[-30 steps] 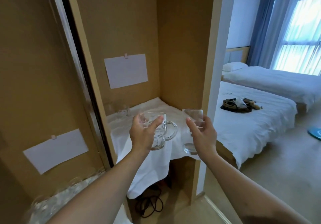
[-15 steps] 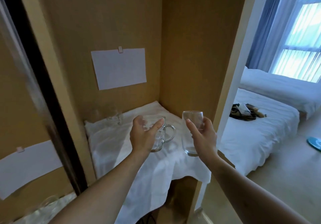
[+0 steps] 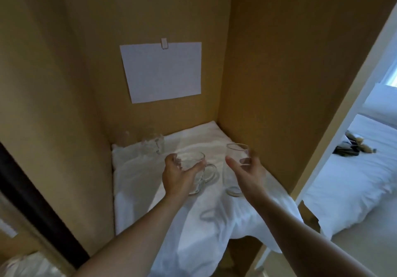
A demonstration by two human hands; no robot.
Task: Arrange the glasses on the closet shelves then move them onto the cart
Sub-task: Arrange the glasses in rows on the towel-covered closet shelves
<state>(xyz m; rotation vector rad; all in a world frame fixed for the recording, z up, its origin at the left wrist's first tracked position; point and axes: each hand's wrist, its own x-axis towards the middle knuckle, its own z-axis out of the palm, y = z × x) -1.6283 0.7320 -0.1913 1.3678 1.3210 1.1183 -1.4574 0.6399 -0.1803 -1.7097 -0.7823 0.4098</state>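
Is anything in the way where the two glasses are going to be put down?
Nothing visible. The mug and tumbler hang over bare white cloth; the other glasses stand back-left.

Both arms stretched out forward, left hand (image 3: 178,174) fingers curled around a mug, right hand (image 3: 247,172) wrapped round a glass, palms facing in.

Your left hand (image 3: 179,174) covers much of the glass mug (image 3: 196,174). The clear glasses (image 3: 150,144) at the shelf's back corner blur together, so you can't count them.
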